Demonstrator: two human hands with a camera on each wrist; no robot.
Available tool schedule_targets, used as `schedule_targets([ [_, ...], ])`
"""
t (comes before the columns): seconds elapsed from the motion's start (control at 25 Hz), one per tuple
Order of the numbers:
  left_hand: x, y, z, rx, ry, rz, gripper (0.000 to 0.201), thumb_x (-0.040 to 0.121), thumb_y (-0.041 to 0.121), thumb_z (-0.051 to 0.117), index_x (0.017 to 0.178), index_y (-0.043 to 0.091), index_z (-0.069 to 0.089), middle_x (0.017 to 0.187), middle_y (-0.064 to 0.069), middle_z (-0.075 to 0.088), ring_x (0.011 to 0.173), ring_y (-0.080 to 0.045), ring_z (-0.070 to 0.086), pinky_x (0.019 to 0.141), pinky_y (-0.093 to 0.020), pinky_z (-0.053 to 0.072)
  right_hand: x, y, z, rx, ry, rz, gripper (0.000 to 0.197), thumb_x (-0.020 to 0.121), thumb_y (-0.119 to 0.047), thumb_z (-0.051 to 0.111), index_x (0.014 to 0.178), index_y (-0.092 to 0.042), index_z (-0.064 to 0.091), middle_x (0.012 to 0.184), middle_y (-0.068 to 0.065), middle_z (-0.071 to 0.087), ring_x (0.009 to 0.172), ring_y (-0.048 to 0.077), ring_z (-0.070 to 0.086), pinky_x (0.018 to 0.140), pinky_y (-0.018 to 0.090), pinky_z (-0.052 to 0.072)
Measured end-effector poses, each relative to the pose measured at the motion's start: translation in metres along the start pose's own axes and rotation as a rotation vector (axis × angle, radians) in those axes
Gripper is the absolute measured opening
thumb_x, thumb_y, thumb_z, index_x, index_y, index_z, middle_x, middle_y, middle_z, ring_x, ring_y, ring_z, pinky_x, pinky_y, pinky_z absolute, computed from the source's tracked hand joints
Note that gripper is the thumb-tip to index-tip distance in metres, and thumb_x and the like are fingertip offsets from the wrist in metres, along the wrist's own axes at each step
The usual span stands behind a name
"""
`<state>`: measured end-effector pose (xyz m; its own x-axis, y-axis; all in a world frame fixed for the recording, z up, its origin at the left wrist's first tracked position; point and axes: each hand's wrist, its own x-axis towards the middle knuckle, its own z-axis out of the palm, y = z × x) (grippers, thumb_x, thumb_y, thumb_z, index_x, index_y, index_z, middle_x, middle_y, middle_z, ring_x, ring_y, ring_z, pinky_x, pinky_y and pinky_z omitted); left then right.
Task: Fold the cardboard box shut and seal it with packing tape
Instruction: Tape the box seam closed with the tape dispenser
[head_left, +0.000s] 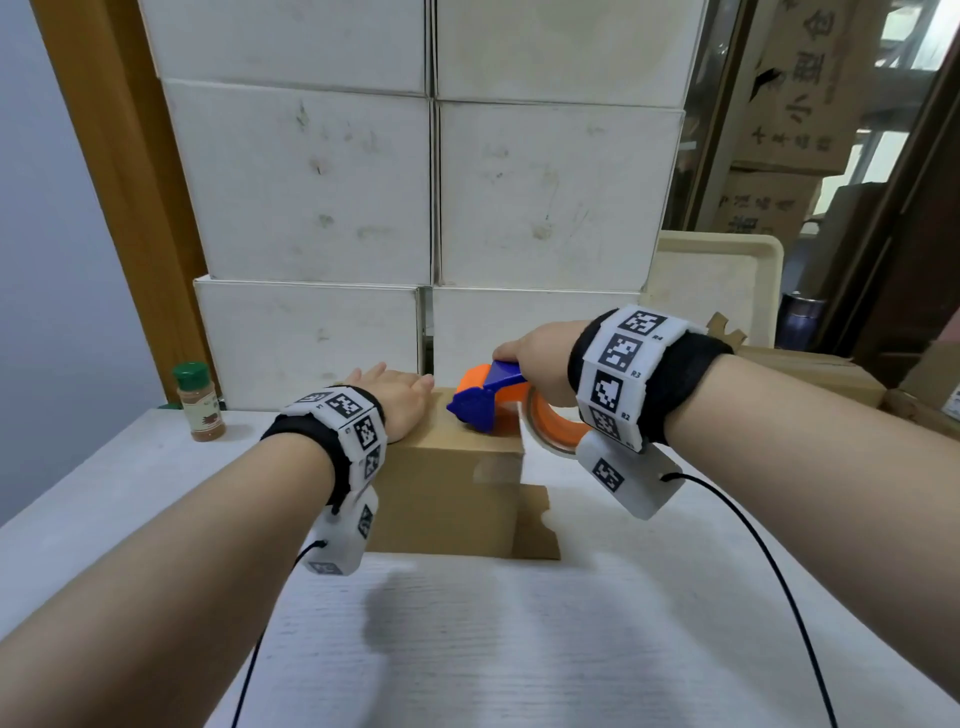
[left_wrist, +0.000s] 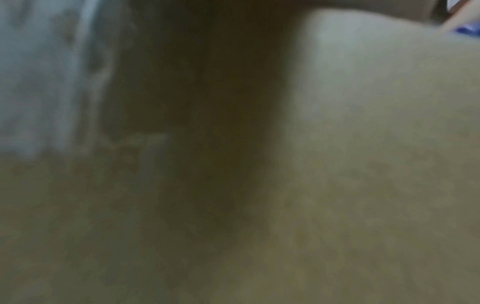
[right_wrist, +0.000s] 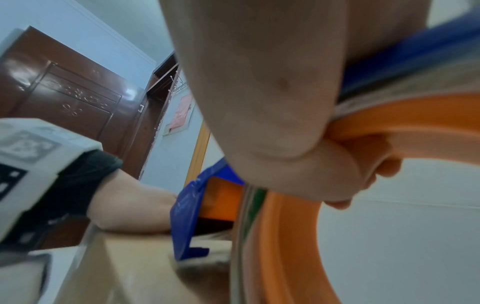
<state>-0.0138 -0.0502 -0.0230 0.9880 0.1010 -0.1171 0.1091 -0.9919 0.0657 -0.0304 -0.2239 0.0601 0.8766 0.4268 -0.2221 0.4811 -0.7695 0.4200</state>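
Observation:
A small brown cardboard box (head_left: 447, 493) stands on the white table, its top flaps folded down. My left hand (head_left: 397, 397) lies flat on the box's top with straight fingers, pressing it down. My right hand (head_left: 540, 358) grips a blue and orange tape dispenser (head_left: 480, 397) whose front end rests on the box top near its right edge. The roll of clear tape (head_left: 550, 428) hangs past the box's right side. In the right wrist view my fingers (right_wrist: 345, 174) curl through the orange ring (right_wrist: 291, 236). The left wrist view is a blur of brown cardboard (left_wrist: 363, 164).
A wall of stacked white boxes (head_left: 431, 208) rises just behind the brown box. A spice jar with a green lid (head_left: 200, 402) stands at the back left of the table (head_left: 519, 649). A cream tray (head_left: 722, 280) and brown cartons (head_left: 810, 374) are at the right.

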Motion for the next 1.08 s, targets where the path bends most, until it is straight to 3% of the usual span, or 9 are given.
schedule_targets([
  [0.28,0.001,-0.018,0.004,-0.046,0.011,-0.048,0.056,0.100,0.044,0.007,0.148,0.026,0.027,0.159,0.003,0.021,0.150,-0.016,0.006,0.122,-0.041,0.003,-0.001,0.012,0.019,0.050,0.003,0.010,0.061,0.089,-0.004,0.051,0.143,-0.023,0.031,0.116,0.008,0.058,0.085,0.022,0.047,0.074,0.032,0.037],
  [0.48,0.001,-0.017,0.002,-0.039,0.015,-0.043,0.056,0.100,0.043,0.006,0.149,0.025,0.024,0.159,0.002,0.022,0.149,-0.018,0.009,0.122,-0.042,0.004,-0.002,0.013,0.020,0.091,0.010,0.003,0.060,0.090,-0.003,0.051,0.143,-0.022,0.031,0.098,0.003,0.047,0.084,0.021,0.046,0.073,0.030,0.035],
  [0.64,0.001,-0.013,-0.004,-0.016,-0.040,-0.045,0.054,0.100,0.041,0.007,0.151,0.028,0.017,0.159,0.001,0.019,0.148,-0.025,0.011,0.120,-0.046,0.006,-0.002,0.013,0.023,0.083,0.009,0.006,0.064,0.088,-0.002,0.053,0.144,-0.021,0.029,0.100,0.004,0.049,0.085,0.021,0.046,0.073,0.030,0.036],
  [0.76,0.011,-0.005,-0.005,-0.003,-0.045,-0.127,0.059,0.096,0.044,0.009,0.146,0.024,0.032,0.156,-0.003,0.028,0.147,-0.025,0.014,0.118,-0.050,0.004,-0.001,0.013,0.022,0.082,0.008,0.004,0.065,0.088,-0.002,0.054,0.145,-0.021,0.029,0.102,0.005,0.050,0.086,0.021,0.046,0.074,0.029,0.035],
  [0.84,0.014,0.009,-0.003,0.020,-0.006,-0.083,0.055,0.094,0.037,0.012,0.136,0.019,0.043,0.152,-0.003,0.036,0.145,-0.026,0.018,0.117,-0.052,0.004,-0.001,0.013,0.021,0.072,0.009,0.004,0.064,0.089,-0.002,0.054,0.145,-0.020,0.029,0.100,0.004,0.047,0.086,0.021,0.045,0.074,0.029,0.035],
  [0.92,0.013,0.025,0.001,0.037,0.014,-0.021,0.047,0.097,0.028,0.016,0.131,0.015,0.046,0.149,-0.003,0.039,0.142,-0.028,0.024,0.115,-0.052,0.010,-0.001,0.013,0.021,0.069,0.004,0.005,0.063,0.089,-0.002,0.054,0.145,-0.020,0.029,0.102,0.005,0.049,0.087,0.021,0.045,0.074,0.030,0.034],
  [1.04,0.011,0.035,0.007,0.093,0.036,0.017,0.033,0.098,0.021,0.019,0.116,0.012,0.046,0.145,-0.005,0.043,0.136,-0.032,0.031,0.113,-0.055,0.017,0.002,0.013,0.023,0.087,0.005,0.000,0.063,0.089,-0.002,0.054,0.145,-0.019,0.029,0.119,0.009,0.057,0.088,0.021,0.045,0.076,0.030,0.035],
  [1.08,0.013,0.032,0.009,0.087,0.039,0.003,0.037,0.098,0.022,0.018,0.122,0.013,0.045,0.145,-0.005,0.042,0.136,-0.031,0.031,0.113,-0.055,0.017,0.003,0.013,0.024,0.100,0.013,-0.003,0.064,0.089,-0.002,0.054,0.145,-0.020,0.029,0.121,0.009,0.058,0.088,0.020,0.046,0.076,0.030,0.035],
])
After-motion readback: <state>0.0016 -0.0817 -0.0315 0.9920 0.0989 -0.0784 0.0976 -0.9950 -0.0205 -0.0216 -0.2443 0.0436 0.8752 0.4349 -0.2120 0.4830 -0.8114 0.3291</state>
